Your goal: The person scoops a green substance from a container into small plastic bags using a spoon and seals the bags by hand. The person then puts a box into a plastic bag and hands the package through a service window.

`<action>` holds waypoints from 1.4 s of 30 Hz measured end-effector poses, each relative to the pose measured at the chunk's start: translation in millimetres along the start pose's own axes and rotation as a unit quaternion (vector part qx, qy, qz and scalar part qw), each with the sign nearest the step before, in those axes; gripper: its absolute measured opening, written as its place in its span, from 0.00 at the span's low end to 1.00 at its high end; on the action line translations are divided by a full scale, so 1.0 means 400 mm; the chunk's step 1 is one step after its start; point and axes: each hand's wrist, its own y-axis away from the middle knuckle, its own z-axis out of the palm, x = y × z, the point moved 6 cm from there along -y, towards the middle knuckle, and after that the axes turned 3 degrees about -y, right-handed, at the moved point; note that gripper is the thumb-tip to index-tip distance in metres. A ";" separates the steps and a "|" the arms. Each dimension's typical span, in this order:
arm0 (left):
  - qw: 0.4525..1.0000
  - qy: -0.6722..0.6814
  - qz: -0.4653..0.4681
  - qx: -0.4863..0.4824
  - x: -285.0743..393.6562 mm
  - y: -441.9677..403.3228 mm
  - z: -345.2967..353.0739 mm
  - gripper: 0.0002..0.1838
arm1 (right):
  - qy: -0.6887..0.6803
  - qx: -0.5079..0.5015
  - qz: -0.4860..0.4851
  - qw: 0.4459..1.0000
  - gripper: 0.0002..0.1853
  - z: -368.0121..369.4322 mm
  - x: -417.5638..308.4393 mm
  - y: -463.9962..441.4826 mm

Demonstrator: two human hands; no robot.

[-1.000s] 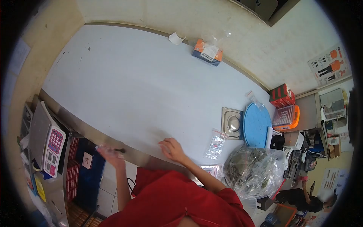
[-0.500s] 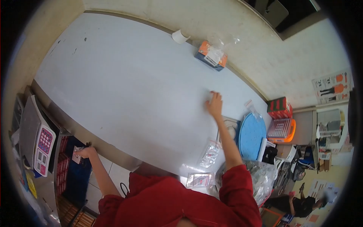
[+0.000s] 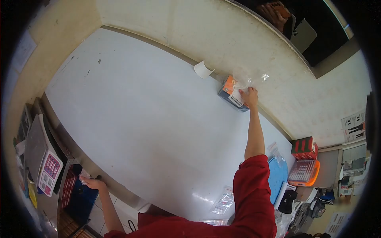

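Observation:
My right hand (image 3: 250, 97) reaches to the back wall, its fingers closed over the right end of an orange and dark blue box (image 3: 229, 84) in a clear plastic bag. A white label shows on the box. Low at the left, off the table's front edge, my left hand (image 3: 93, 183) pinches a small clear packet (image 3: 83, 175); its contents are too small to make out. Beside that hand stand a grey scale with a keypad (image 3: 50, 166) and a dark blue bin (image 3: 81, 200).
A white curved piece (image 3: 203, 70) sits by the wall on the white table (image 3: 151, 119). To the right are a light blue round board (image 3: 278, 178), a red and green box (image 3: 304, 148) and an orange-edged case (image 3: 303, 172). Clear bags (image 3: 223, 201) lie near the front edge.
My right hand has moved from above the table to the boxed package at the wall and closed on it. The view has shifted; my left hand still holds the packet.

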 end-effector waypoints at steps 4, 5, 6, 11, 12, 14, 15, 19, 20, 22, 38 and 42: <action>1.000 -0.015 -0.021 -0.016 0.000 0.007 0.004 0.40 | -0.031 -0.001 0.006 1.000 0.27 -0.011 0.001 0.044; 0.999 -0.027 -0.026 -0.019 -0.008 0.000 0.003 0.40 | -0.025 0.018 0.006 1.000 0.26 -0.022 -0.004 0.069; 0.999 -0.033 -0.025 -0.023 0.000 0.007 0.003 0.40 | -0.020 0.040 0.005 0.999 0.25 -0.039 -0.021 0.094; 0.995 -0.088 -0.050 0.020 0.033 0.033 -0.011 0.42 | -0.032 0.012 0.108 0.994 0.28 -0.057 -0.082 0.328; 0.999 -0.030 -0.016 -0.019 -0.019 -0.017 0.006 0.42 | -0.067 0.004 0.139 0.988 0.27 -0.062 -0.101 0.405; 0.999 -0.003 -0.003 -0.042 -0.025 -0.020 0.014 0.42 | -0.174 0.015 0.191 0.966 0.20 -0.080 -0.156 0.577; 0.998 0.029 0.004 -0.057 -0.019 -0.016 0.020 0.42 | -0.327 -0.019 0.240 0.914 0.16 -0.089 -0.201 0.671; 0.997 -0.037 0.008 -0.070 -0.055 -0.046 0.028 0.45 | -0.692 -0.098 0.363 0.616 0.23 -0.134 -0.405 1.041; 0.996 -0.044 0.013 -0.072 -0.039 -0.039 0.025 0.45 | -0.651 -0.070 0.380 0.654 0.24 -0.136 -0.399 1.124; 0.996 -0.059 -0.001 -0.060 -0.001 -0.002 0.013 0.46 | -0.605 -0.040 0.406 0.683 0.26 -0.124 -0.377 1.229; 0.991 0.060 0.015 -0.119 0.051 0.043 0.012 0.40 | -0.159 -0.077 -0.110 0.978 0.22 -0.139 -0.331 1.155; 0.992 0.034 -0.010 -0.123 0.076 0.075 -0.001 0.37 | -0.118 -0.060 -0.090 0.987 0.17 -0.118 -0.369 1.264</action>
